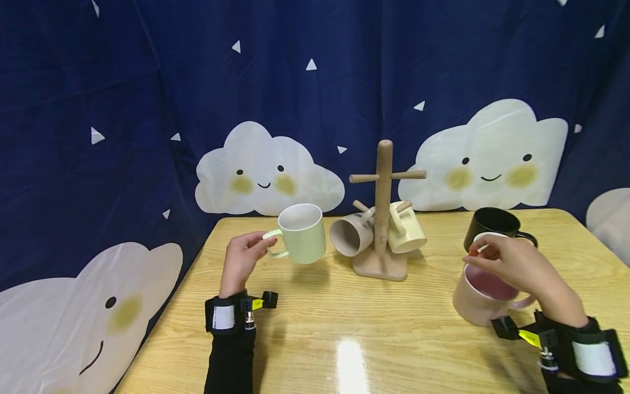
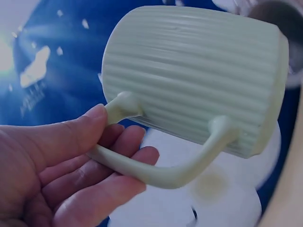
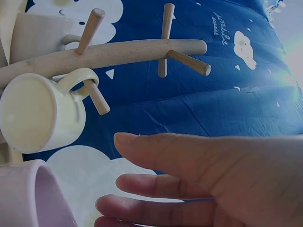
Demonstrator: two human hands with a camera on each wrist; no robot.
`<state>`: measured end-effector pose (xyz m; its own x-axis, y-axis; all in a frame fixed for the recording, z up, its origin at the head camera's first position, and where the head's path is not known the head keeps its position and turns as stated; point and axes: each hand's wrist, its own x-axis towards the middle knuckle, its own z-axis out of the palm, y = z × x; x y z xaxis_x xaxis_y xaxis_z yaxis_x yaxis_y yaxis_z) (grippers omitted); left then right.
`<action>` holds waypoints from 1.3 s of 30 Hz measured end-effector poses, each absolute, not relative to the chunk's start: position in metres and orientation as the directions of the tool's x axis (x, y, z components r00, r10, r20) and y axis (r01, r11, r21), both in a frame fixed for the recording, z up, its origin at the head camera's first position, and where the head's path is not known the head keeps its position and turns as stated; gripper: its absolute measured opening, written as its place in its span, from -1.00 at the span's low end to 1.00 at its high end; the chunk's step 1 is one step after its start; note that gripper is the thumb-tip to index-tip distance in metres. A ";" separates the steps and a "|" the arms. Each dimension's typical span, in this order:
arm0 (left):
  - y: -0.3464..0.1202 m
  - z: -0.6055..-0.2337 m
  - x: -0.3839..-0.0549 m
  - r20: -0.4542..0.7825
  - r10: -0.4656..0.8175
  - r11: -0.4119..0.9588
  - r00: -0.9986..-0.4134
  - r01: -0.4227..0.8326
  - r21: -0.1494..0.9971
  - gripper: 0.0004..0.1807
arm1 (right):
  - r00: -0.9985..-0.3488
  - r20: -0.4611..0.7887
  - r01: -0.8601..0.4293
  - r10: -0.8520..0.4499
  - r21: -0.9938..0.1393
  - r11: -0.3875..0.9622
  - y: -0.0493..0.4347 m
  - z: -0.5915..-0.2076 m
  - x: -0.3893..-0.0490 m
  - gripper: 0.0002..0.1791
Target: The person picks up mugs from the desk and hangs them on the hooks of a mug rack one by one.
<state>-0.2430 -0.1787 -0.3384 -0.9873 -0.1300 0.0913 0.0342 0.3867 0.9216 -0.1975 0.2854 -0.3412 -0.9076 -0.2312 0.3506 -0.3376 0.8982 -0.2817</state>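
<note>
My left hand [image 1: 239,260] pinches the handle of a pale green ribbed mug [image 1: 306,245], thumb on top and fingers underneath. In the left wrist view the green mug [image 2: 194,75] lies sideways across the picture, clear of the table. Over on the right, my right hand [image 1: 519,261] hovers above a pink mug [image 1: 473,298] that stands upright with its handle to the right. Seen from the right wrist, that hand's fingers [image 3: 137,208] and thumb are apart with nothing between them. The pink mug's rim [image 3: 40,189] appears at the lower left there.
A wooden mug tree [image 1: 384,191] stands at the back middle; its upper pegs are bare. On its lower pegs hang a greyish-beige mug [image 1: 344,235] and a cream-yellow mug [image 1: 410,232]. A black mug [image 1: 474,227] and a white rim [image 1: 487,235] show behind my right hand.
</note>
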 end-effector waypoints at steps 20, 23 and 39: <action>-0.089 -0.312 -0.208 0.099 0.365 0.203 -0.926 0.183 0.962 -0.75 | -0.921 0.324 -0.320 -0.218 -0.303 0.898 0.287 -0.340 -0.196 -0.83; -0.083 -0.314 -0.205 0.092 0.411 0.195 -0.907 0.186 0.963 -0.76 | -0.915 0.337 -0.327 -0.221 -0.299 0.897 0.287 -0.339 -0.196 -0.84; -0.074 -0.332 -0.215 -0.033 0.615 0.238 -0.788 0.146 0.960 -0.72 | -0.933 0.320 -0.320 -0.165 -0.528 0.787 0.268 -0.330 -0.187 -0.75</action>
